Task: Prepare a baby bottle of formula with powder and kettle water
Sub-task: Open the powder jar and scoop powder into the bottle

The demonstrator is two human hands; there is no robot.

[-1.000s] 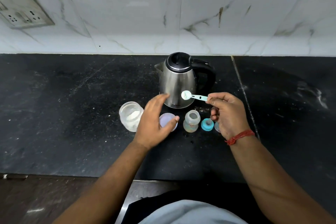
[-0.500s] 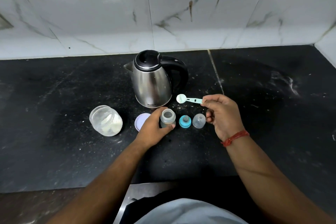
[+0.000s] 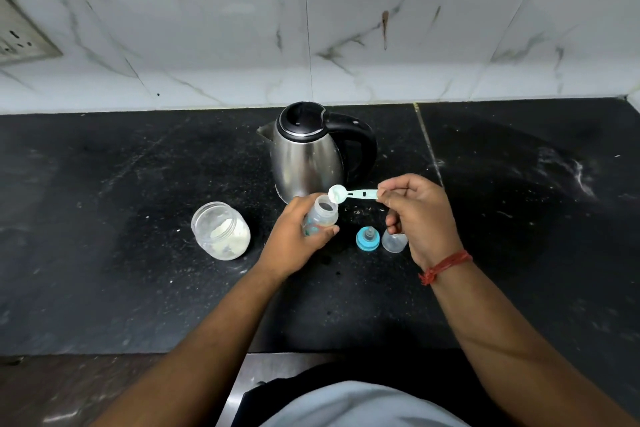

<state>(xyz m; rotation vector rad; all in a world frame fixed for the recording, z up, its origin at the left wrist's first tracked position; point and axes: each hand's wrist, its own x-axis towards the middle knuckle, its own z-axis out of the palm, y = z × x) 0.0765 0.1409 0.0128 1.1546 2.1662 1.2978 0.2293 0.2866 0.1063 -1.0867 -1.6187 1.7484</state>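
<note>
**Bottle lifted to meet the scoop**

My left hand (image 3: 294,243) now grips the baby bottle (image 3: 322,217), tilted up off the countertop (image 3: 104,270) in front of the kettle (image 3: 304,156). My right hand (image 3: 419,215) pinches the scoop (image 3: 349,193), its powder-filled bowl at the bottle's mouth: tipping comes next, I judge.

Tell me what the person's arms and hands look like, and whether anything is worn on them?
Both forearms are bare, with no sleeves in view. The left hand wears nothing: no glove, ring or band shows. The right hand is also ungloved, but its wrist carries a red thread bracelet, wound round several times and knotted. A pale garment shows at the bottom edge.
</note>
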